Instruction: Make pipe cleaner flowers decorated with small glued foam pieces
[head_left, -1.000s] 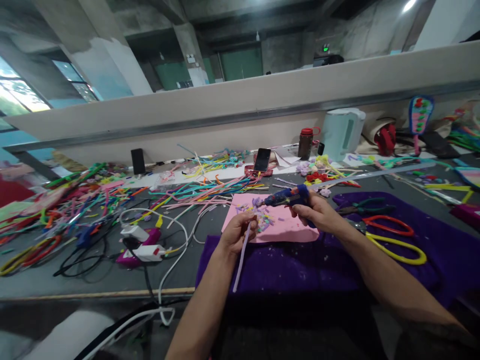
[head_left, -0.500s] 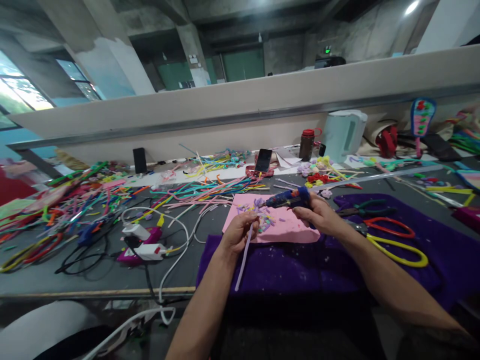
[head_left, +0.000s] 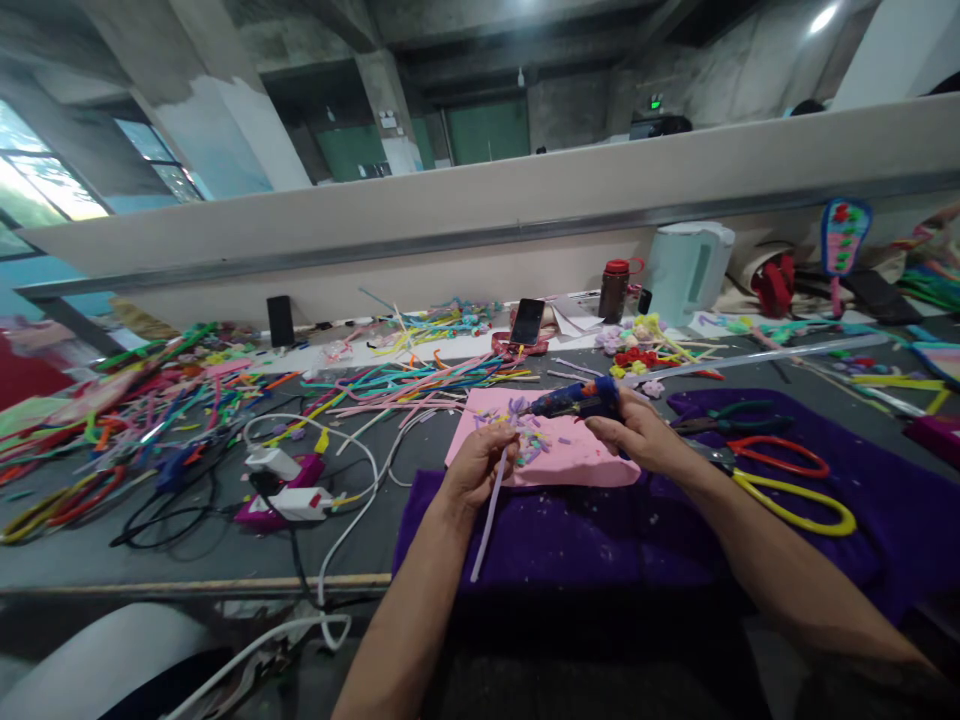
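Note:
My left hand pinches a pale lilac pipe cleaner, whose long end hangs down toward me. At its upper end, just above my fingers, is a small purple looped piece. My right hand is wrapped round a dark blue hot glue gun, with a clear glue stick reaching out behind it to the right. The gun's nozzle points left and is at or very near the purple piece; contact is too small to tell. Below lies a pink sheet strewn with small coloured clippings.
Scissors with red and yellow handles and green-handled pliers lie on purple cloth at right. Pipe cleaners spread across the bench. A power strip with cables sits left; a phone, bottle and kettle stand behind.

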